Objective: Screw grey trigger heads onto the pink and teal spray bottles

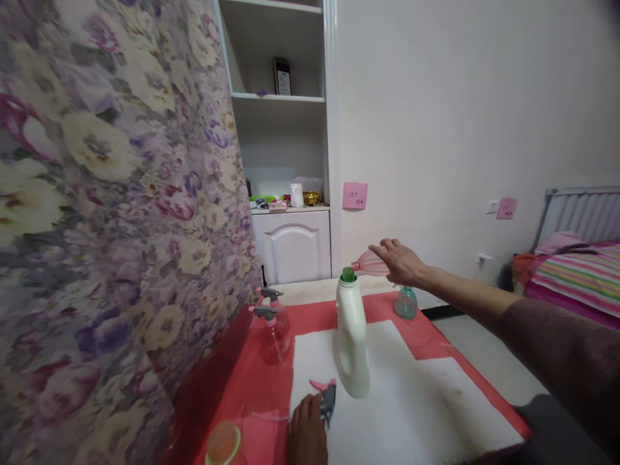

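Note:
My right hand (404, 261) grips a clear pink bottle (371, 263), tilted nearly level, its mouth beside the green funnel (347, 274) in the neck of a pale green jug (352, 342). The jug stands upright on white paper (387, 413). Low in the view, my left hand (307, 429) is at a grey and pink spray head (328, 400), its fingers curled together over the near end. Two pink spray bottles with grey heads, one nearer (274, 339) and one behind (271, 297), stand left of the jug. A small teal bottle (405, 303) stands at the back right.
The red-covered table (232, 374) holds an orange, green-rimmed container (223, 444) at its near left. A floral curtain (121, 226) hangs at the left. Behind are a shelf unit (293, 245) and a wall; a bed (581, 278) is at the right.

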Demonstrator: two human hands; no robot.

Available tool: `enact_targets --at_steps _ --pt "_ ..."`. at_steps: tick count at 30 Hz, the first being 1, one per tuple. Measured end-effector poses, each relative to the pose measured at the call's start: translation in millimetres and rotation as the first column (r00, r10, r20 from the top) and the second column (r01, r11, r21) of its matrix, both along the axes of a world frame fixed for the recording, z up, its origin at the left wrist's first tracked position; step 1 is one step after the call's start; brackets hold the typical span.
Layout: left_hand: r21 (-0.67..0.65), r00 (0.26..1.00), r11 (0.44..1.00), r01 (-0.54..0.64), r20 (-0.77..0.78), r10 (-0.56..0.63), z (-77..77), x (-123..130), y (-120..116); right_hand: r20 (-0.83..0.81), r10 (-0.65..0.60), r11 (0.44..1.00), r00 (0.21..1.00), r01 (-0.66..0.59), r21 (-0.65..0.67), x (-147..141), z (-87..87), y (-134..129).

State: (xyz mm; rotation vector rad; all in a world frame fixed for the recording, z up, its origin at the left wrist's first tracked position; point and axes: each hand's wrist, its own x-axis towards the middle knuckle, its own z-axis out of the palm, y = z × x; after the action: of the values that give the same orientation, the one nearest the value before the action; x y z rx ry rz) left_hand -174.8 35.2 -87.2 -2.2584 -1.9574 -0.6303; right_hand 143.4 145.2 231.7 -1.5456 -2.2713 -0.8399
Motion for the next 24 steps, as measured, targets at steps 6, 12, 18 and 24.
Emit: enact_targets --at_steps 6,12,18,24 --pt "-0.02 1.0 1.0 -0.002 -0.014 0.002 2.1 0.5 -0.8 -0.003 0.005 1.0 1.0 -0.005 0.0 0.1 -0.2 0.2" --pt "-0.024 1.0 1.0 0.003 0.0 -0.003 0.8 0.4 -0.6 0.0 0.004 1.0 1.0 -0.004 0.003 -0.8 1.1 -0.7" --pt "0.054 1.0 0.998 0.008 0.004 -0.008 -4.6 -1.1 0.2 0.003 0.013 1.0 1.0 -0.013 0.003 -0.8 2.0 0.0" --pt "0.077 1.0 0.997 0.012 0.004 -0.013 -7.4 -1.5 0.5 0.013 0.015 1.0 1.0 -0.015 0.007 -0.7 2.2 1.3"
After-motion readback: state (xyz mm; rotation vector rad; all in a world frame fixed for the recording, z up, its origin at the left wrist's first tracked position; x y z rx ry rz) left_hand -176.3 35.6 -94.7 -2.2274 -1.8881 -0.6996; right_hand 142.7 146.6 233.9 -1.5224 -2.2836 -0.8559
